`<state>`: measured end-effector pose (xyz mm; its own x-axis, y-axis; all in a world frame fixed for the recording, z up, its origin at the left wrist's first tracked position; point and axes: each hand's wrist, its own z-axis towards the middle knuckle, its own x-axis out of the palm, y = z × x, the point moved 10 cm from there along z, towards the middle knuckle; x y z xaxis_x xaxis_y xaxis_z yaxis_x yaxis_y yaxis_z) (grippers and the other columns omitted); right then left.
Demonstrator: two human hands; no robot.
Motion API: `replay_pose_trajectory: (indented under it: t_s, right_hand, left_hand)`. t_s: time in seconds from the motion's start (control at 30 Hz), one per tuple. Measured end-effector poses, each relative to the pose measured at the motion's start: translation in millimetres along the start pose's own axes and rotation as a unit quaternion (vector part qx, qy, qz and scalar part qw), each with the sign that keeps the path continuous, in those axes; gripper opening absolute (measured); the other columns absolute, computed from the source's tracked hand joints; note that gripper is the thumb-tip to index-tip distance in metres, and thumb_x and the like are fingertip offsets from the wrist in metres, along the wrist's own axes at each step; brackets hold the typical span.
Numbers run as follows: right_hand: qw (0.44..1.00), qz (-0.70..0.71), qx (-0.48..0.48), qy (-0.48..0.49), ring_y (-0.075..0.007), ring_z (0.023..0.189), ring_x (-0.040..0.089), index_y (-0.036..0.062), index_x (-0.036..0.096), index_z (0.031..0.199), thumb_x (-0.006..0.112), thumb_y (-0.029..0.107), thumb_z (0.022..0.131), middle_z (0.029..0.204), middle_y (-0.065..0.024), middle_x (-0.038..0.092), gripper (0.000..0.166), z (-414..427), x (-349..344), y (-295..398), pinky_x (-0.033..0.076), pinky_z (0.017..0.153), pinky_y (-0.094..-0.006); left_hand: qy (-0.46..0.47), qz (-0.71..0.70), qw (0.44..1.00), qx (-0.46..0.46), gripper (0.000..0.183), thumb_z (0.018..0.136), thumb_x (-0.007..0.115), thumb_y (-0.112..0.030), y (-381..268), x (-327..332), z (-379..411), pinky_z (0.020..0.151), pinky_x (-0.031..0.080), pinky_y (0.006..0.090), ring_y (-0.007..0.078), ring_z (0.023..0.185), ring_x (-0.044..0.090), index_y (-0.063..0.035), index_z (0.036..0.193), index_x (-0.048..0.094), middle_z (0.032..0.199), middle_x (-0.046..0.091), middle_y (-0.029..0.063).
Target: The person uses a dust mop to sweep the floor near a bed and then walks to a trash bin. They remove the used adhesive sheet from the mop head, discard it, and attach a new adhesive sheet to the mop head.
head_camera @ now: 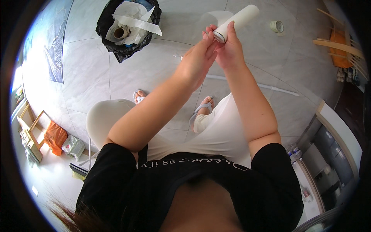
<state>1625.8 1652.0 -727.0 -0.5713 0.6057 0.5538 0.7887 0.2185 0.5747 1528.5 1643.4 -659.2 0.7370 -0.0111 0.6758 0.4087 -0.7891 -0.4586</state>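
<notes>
A white cylindrical roll with a dark ring near its close end slants up to the right, above the floor. My right hand is closed around its lower part, thumb along the side. My left hand has its fingers stretched against or just beside the roll's near end; overlapping fingers hide whether it grips. Behind the roll shows a pale, curved, translucent shape, perhaps a loose sheet. A thin white pole lies on the floor beyond my legs, partly behind my right forearm.
A bin lined with a black bag holds crumpled paper and a cardboard core. A tape roll lies on the tiled floor. At left are a white stool seat, an orange bag and a plastic bag; wooden furniture stands at right.
</notes>
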Motion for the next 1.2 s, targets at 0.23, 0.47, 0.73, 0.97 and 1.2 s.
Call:
replay_pose_trajectory:
  t_s: [0.23, 0.47, 0.73, 0.97, 1.2]
  right_hand:
    - [0.992, -0.098, -0.083, 0.015, -0.0286, 0.100, 0.063, 0.0001, 0.041, 0.119, 0.045, 0.040, 0.102, 0.105, -0.0166, 0.063, 0.044, -5.3, 8.8, 15.4, 0.054, 0.091, -0.0417]
    - [0.986, -0.106, -0.122, 0.035, -0.0276, 0.096, 0.064, 0.0028, 0.038, 0.119, 0.050, 0.034, 0.102, 0.103, -0.0164, 0.063, 0.038, -5.8, 9.7, 21.7, 0.055, 0.082, -0.0403]
    - [0.994, -0.034, -0.060, 0.080, -0.0255, 0.105, 0.060, 0.0062, 0.040, 0.122, 0.048, 0.037, 0.102, 0.113, -0.0173, 0.062, 0.038, -12.2, 26.1, 0.4, 0.050, 0.091, -0.0417]
    - [0.994, -0.023, -0.070, 0.085, -0.0223, 0.102, 0.058, 0.0070, 0.041, 0.124, 0.048, 0.039, 0.102, 0.118, -0.0176, 0.062, 0.039, -10.9, 29.1, 3.8, 0.047, 0.092, -0.0383]
    - [0.993, -0.039, -0.070, 0.087, -0.0216, 0.099, 0.059, 0.0075, 0.039, 0.129, 0.048, 0.040, 0.102, 0.118, -0.0181, 0.062, 0.043, -10.1, 27.2, 6.3, 0.050, 0.087, -0.0373]
  left_hand:
    - [-0.017, -0.071, 0.997, -0.028, 0.052, 0.102, 0.048, -0.025, 7.4, -6.0, 4.7, 0.113, 0.035, 0.0397, 0.0243, 0.132, 0.040, 0.0085, 0.140, 0.038, 0.146, 0.038, 0.0085]
    - [-0.018, -0.049, 0.998, 0.019, 0.043, 0.096, 0.056, -0.013, 7.2, -17.7, 15.0, 0.104, 0.045, 0.0360, 0.0244, 0.122, 0.052, 0.0117, 0.131, 0.046, 0.139, 0.046, 0.0182]
    - [-0.144, 0.102, 0.978, 0.112, 0.045, 0.081, 0.077, -0.006, -1.6, -50.5, 15.2, 0.094, 0.049, 0.0312, 0.0216, 0.103, 0.064, 0.0108, 0.119, 0.058, 0.110, 0.067, 0.0177]
    - [-0.169, 0.119, 0.969, 0.132, 0.041, 0.079, 0.079, -0.007, -11.4, -51.4, 12.2, 0.093, 0.049, 0.0312, 0.0201, 0.100, 0.064, 0.0102, 0.114, 0.064, 0.108, 0.068, 0.0170]
    - [-0.163, 0.124, 0.972, 0.120, 0.039, 0.078, 0.081, -0.012, -1.4, -57.1, 19.0, 0.089, 0.050, 0.0311, 0.0197, 0.099, 0.066, 0.0045, 0.111, 0.069, 0.105, 0.071, 0.0144]
